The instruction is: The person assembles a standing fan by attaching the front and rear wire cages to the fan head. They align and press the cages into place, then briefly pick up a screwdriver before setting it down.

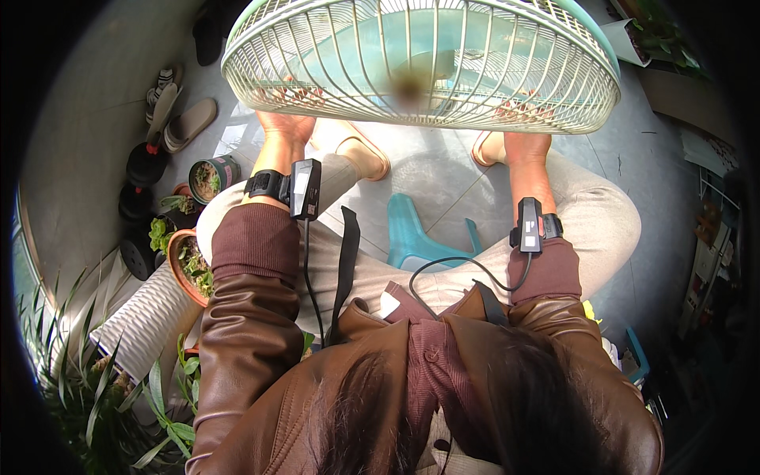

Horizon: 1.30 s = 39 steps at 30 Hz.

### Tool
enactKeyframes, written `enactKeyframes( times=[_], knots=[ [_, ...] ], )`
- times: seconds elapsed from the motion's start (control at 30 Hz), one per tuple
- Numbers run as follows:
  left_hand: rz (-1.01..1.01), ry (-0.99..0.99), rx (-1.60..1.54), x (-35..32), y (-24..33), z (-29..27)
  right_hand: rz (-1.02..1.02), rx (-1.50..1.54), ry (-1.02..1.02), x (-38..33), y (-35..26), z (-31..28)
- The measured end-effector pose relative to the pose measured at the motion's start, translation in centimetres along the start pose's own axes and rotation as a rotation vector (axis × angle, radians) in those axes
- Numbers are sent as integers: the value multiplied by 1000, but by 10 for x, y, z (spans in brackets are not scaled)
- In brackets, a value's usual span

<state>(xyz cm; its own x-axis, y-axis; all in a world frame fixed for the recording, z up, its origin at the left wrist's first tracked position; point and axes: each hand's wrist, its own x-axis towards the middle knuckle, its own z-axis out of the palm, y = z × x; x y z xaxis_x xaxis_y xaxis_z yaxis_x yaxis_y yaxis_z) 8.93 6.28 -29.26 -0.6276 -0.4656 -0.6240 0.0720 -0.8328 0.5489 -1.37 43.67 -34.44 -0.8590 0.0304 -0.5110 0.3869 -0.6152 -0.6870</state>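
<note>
In front of me, at the top of the head view, is an electric fan point(348, 71) with a pale wire cage and light blue-green blades. Its cage is tilted, and its upper part runs out of the picture. My left hand point(290, 120) grips the cage low on the left side, with its fingers partly seen through the wires. On the right, my right hand point(526, 141) holds the lower edge in the same way, fingers curled behind the wires. A brownish blurred patch covers the middle of the cage. Both wrists carry black strapped-on devices with cables.
A blue plastic stool point(408, 226) shows between my legs. To the left stand potted plants point(210, 180), a white ribbed planter point(150, 317), black dumbbells point(145, 166) and loose shoes point(190, 127). Shelving with blurred items point(701, 261) lines the right side.
</note>
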Motion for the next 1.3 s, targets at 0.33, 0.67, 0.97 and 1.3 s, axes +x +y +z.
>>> enactKeyframes(
  times=[0.33, 0.67, 0.97, 1.3],
  knots=[
    [17, 14, 16, 2, 0, 1, 803, 1721, -305, 44, 14, -63],
    [34, 10, 56, 2, 2, 1, 1093, 1986, -160, 37, 6, -57],
    [95, 41, 93, 2, 3, 0, 865, 1840, -248, 30, 6, -55],
    [121, -9, 150, 22, 10, -19, 224, 685, -332, -6, -14, 0]
  ],
)
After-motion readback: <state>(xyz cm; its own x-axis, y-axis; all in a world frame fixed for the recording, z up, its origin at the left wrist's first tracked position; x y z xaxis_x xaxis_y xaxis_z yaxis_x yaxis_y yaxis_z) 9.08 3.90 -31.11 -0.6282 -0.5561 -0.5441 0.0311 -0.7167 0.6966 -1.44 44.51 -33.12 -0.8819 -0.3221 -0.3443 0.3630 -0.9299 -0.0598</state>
